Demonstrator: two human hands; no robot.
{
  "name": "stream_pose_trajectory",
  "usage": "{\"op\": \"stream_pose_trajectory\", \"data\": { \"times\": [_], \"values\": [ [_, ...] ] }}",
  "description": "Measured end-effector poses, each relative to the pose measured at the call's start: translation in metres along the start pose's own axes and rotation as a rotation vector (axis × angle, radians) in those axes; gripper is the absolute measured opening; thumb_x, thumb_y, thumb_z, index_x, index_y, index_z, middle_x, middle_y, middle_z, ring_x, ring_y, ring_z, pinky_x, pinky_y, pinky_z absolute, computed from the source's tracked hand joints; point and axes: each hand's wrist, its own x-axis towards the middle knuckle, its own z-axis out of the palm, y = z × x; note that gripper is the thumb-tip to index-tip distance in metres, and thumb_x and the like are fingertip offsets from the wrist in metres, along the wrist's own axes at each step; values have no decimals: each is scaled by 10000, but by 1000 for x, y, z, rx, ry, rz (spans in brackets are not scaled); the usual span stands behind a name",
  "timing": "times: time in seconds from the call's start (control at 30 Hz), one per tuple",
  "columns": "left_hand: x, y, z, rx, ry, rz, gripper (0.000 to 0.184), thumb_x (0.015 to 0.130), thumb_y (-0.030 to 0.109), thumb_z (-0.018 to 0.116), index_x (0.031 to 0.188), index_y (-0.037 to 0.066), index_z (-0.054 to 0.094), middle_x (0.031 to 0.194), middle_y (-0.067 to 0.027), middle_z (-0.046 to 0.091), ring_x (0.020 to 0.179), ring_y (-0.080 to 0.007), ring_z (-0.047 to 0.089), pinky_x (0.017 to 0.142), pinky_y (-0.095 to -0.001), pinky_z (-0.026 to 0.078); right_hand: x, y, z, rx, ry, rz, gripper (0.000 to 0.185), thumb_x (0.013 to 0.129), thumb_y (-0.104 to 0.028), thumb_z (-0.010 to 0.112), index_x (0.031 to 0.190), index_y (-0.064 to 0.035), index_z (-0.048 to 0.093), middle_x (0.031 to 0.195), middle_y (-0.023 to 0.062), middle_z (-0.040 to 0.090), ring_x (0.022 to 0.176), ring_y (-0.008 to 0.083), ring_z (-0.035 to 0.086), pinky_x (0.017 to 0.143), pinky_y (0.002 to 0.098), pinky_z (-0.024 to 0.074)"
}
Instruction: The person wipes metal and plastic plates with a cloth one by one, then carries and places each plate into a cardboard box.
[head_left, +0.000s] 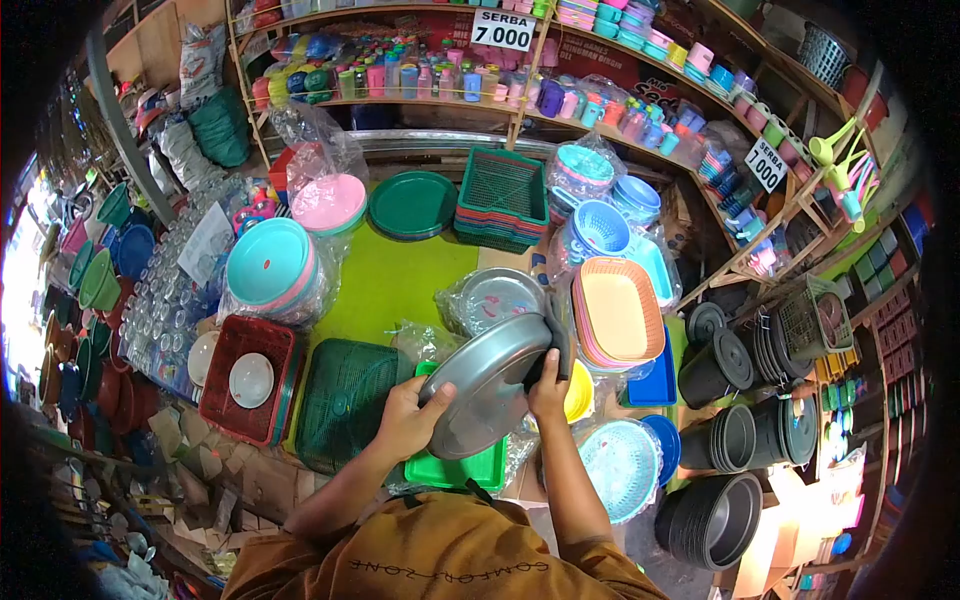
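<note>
In the head view, a round silver-grey metal tray (480,385) is held up tilted in front of my chest. My left hand (415,412) grips its lower left rim, with the thumb on the near face. My right hand (548,388) is closed on a dark grey cloth (562,345), which lies against the tray's right rim. Just behind them, another round metal tray (497,298) rests in clear plastic. A bright green rectangular tray (462,468) lies beneath, partly hidden by the held tray and my left arm.
Left are turquoise trays (268,262), dark red baskets (225,392) and a dark green basket (345,385). Green baskets (503,188) stack behind. Peach baskets (615,310) and a pale turquoise basket (615,470) stand right, near black buckets (715,362). Shelves (400,103) hold bottles and cups.
</note>
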Motion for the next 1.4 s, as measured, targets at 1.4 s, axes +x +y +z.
{"op": "stream_pose_trajectory", "data": {
  "times": [1.4],
  "values": [
    [-23,-49,-35,152,-16,151,435,985,343,307,882,-7,544,821,-11,555,767,-85,473,700,-246,401,-58,60,-3,481,381,698,525,929,-454,338,1223,-41,475,1196,116,545,1086,268,518,985,377,363]
  ]
}}
